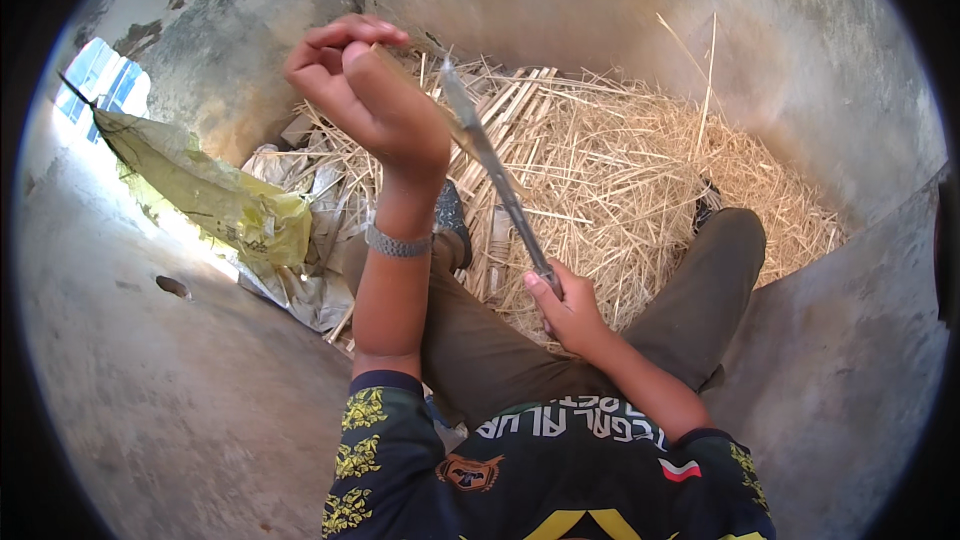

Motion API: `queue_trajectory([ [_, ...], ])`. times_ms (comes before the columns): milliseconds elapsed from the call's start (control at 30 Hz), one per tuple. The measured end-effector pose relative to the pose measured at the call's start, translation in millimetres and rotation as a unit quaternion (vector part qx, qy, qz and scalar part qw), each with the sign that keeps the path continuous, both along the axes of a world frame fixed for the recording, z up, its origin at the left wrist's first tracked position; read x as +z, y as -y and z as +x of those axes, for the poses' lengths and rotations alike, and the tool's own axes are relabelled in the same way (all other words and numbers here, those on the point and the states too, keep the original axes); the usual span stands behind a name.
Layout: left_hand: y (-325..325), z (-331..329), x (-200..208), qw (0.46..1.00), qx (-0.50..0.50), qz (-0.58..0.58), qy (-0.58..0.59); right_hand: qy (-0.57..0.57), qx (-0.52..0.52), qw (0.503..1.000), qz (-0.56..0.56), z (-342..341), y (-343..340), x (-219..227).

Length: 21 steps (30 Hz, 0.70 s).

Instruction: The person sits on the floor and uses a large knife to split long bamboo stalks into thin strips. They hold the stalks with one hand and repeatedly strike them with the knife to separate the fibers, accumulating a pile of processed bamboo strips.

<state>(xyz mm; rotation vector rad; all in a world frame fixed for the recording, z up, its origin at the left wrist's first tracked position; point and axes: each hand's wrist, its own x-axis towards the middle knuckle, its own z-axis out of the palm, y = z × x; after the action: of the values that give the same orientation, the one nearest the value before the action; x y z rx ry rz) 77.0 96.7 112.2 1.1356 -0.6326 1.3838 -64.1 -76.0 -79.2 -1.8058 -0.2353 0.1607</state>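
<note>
My left hand is raised at the upper left, its fingers curled round one end of a thin tan strip of bamboo or wood. Much of that strip is hidden by my hand and by the blade. Low in the middle, my right hand grips the handle end of a long, narrow knife. Its dark blade slants up and left, the pale tip close to my left wrist. Blade and strip cross or overlap in this view; whether they touch I cannot tell.
A deep heap of straw-like shavings and thin strips covers the floor between and beyond my legs. Longer strips lie at its far side. On the left hangs a yellowish sack by a bright opening. A stained concrete wall curves behind.
</note>
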Motion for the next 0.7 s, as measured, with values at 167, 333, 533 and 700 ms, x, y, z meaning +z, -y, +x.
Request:
queue_trajectory([
  [167, -8.7, 4.7, 4.5, 0.975, -0.209, 0.018, -0.074, -0.128, 0.060, 0.974, 0.177, 12.0, 9.9, -1.1],
  [333, 9.7, 1.9, 7.5, 0.981, -0.182, 0.023, -0.069, -0.143, 0.060, 0.961, 0.229, 6.1, 7.9, 1.2],
  [533, 4.3, 22.3, 10.9, 1.000, 0.023, -0.005, 0.008, 0.024, -0.052, 0.963, 0.263, -7.5, 6.2, -0.9],
  [700, -6.6, 37.0, 11.3, 0.999, 0.027, -0.019, 0.009, 0.110, -0.101, 0.958, 0.245, -5.4, 4.0, -14.1],
])
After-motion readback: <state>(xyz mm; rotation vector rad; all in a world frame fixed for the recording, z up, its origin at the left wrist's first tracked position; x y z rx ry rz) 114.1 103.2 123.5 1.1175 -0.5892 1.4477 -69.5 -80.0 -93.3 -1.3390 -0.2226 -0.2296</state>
